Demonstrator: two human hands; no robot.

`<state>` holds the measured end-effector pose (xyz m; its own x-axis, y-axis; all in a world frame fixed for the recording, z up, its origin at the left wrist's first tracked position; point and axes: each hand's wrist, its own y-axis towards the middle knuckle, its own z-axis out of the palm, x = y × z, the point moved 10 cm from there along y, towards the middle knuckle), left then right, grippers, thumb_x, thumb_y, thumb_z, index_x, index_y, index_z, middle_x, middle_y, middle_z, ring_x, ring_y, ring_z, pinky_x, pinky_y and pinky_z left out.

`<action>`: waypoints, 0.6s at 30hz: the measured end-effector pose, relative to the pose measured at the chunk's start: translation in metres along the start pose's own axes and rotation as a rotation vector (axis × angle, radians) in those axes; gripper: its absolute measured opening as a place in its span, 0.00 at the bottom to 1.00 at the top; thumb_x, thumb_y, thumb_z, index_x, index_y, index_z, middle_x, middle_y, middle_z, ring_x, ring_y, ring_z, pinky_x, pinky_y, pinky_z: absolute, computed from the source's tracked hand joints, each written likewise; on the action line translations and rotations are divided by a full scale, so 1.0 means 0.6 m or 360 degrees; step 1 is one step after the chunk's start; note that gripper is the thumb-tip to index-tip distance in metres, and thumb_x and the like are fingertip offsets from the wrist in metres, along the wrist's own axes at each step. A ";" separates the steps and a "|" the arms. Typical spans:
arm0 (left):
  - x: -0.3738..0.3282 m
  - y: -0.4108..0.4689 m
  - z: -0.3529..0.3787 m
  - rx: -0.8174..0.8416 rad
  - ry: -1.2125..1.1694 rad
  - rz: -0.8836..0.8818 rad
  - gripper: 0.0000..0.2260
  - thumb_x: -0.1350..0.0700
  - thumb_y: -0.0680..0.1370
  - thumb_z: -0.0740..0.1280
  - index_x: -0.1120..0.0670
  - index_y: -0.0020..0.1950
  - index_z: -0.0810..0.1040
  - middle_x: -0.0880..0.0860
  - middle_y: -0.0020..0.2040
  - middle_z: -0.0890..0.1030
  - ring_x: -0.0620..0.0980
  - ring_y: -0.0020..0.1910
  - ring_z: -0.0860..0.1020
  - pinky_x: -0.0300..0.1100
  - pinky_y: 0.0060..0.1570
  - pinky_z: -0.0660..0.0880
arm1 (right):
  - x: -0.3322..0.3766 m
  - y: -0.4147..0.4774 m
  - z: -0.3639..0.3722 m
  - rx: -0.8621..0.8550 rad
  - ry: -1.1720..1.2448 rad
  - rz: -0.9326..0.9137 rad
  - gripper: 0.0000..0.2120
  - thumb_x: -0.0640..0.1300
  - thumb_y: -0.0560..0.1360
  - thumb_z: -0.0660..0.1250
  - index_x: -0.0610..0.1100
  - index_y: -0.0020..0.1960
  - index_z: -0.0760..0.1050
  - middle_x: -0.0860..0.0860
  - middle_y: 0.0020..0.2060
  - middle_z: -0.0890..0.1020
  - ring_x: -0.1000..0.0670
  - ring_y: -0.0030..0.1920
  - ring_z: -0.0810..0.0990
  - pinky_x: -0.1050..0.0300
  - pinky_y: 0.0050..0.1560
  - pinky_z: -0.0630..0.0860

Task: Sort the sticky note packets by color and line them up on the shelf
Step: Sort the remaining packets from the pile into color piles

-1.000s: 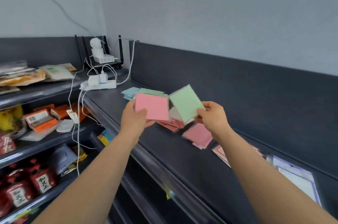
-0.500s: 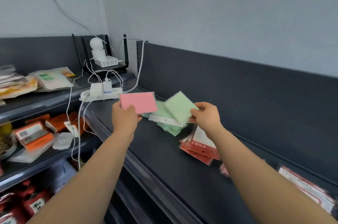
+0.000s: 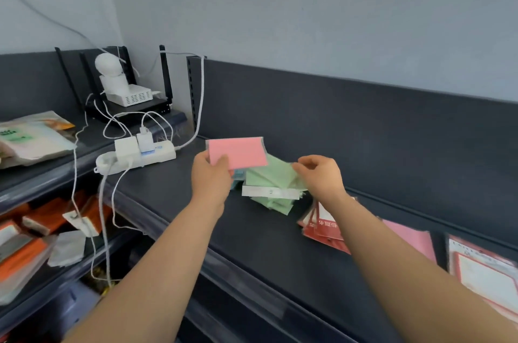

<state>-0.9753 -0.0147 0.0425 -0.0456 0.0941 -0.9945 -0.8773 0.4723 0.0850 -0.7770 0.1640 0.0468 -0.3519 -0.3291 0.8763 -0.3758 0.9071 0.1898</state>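
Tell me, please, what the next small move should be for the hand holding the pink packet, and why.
Probably carry the pink packet in the left hand rightward to the pink packet lying flat farther along the shelf. The right hand is at the green pile, so green is grouped there, and pink belongs apart from it.

**Almost no print can be read**

The red packets on the shelf carry white characters, seen upside down and too blurred to read. The white label strip on the green packets is also illegible.
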 end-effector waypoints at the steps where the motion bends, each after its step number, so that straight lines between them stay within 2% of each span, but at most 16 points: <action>1: -0.005 -0.005 0.012 0.0048 0.0000 0.0024 0.13 0.62 0.79 0.59 0.59 0.63 0.73 0.55 0.48 0.78 0.45 0.35 0.74 0.33 0.29 0.72 | 0.001 -0.006 -0.011 -0.0048 0.0015 -0.0011 0.12 0.45 0.76 0.68 0.39 0.55 0.80 0.51 0.47 0.82 0.50 0.45 0.80 0.54 0.51 0.78; 3: -0.017 -0.023 0.041 0.0159 -0.0023 0.0059 0.13 0.62 0.79 0.59 0.59 0.63 0.72 0.54 0.46 0.77 0.44 0.34 0.73 0.31 0.27 0.70 | 0.003 -0.023 -0.036 -0.0131 0.0058 -0.0033 0.12 0.44 0.78 0.63 0.35 0.50 0.80 0.50 0.38 0.80 0.50 0.36 0.75 0.55 0.42 0.75; 4: -0.023 -0.034 0.057 0.0212 -0.0048 0.0069 0.13 0.62 0.79 0.59 0.58 0.63 0.71 0.53 0.46 0.77 0.44 0.34 0.73 0.32 0.28 0.71 | 0.005 -0.034 -0.048 -0.0155 0.0093 -0.0030 0.13 0.45 0.78 0.62 0.35 0.49 0.80 0.50 0.36 0.80 0.50 0.34 0.74 0.55 0.40 0.74; 8: -0.036 -0.084 0.125 0.0432 -0.0020 0.0114 0.14 0.61 0.80 0.59 0.53 0.65 0.68 0.51 0.51 0.77 0.43 0.38 0.75 0.33 0.33 0.73 | 0.005 -0.089 -0.097 -0.0160 0.0300 0.0015 0.12 0.49 0.80 0.61 0.47 0.46 0.81 0.53 0.40 0.84 0.55 0.42 0.81 0.58 0.48 0.78; 10: -0.034 -0.113 0.160 0.0568 0.0024 0.0129 0.14 0.61 0.80 0.58 0.53 0.66 0.67 0.51 0.52 0.78 0.44 0.39 0.76 0.36 0.35 0.73 | -0.004 -0.112 -0.125 -0.0186 0.0265 0.0031 0.12 0.50 0.80 0.62 0.47 0.46 0.81 0.53 0.41 0.84 0.56 0.41 0.81 0.58 0.46 0.79; 12: -0.030 -0.145 0.198 0.0717 0.0085 0.0142 0.14 0.61 0.81 0.57 0.52 0.66 0.67 0.52 0.50 0.78 0.45 0.38 0.76 0.39 0.36 0.74 | -0.021 -0.134 -0.158 -0.0245 0.0291 0.0079 0.11 0.50 0.79 0.63 0.46 0.50 0.82 0.53 0.42 0.84 0.54 0.41 0.82 0.58 0.44 0.81; 15: -0.019 -0.203 0.254 0.0989 0.0206 0.0124 0.13 0.60 0.82 0.57 0.50 0.65 0.68 0.51 0.50 0.79 0.44 0.37 0.77 0.36 0.33 0.74 | -0.051 -0.168 -0.220 -0.0399 0.0278 0.0129 0.07 0.46 0.78 0.67 0.45 0.49 0.82 0.54 0.40 0.84 0.61 0.34 0.79 0.65 0.36 0.75; 18: -0.012 -0.251 0.298 0.1182 0.0390 0.0251 0.15 0.58 0.81 0.61 0.48 0.66 0.71 0.48 0.55 0.79 0.48 0.45 0.80 0.46 0.46 0.80 | -0.089 -0.200 -0.284 -0.0543 0.0099 0.0225 0.06 0.46 0.77 0.67 0.47 0.42 0.80 0.52 0.35 0.82 0.56 0.31 0.75 0.60 0.37 0.73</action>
<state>-0.7575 0.0704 0.0481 -0.3222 0.0540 -0.9451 -0.3077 0.9382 0.1585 -0.5671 0.1171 0.0527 -0.3233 -0.1871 0.9276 -0.0162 0.9812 0.1923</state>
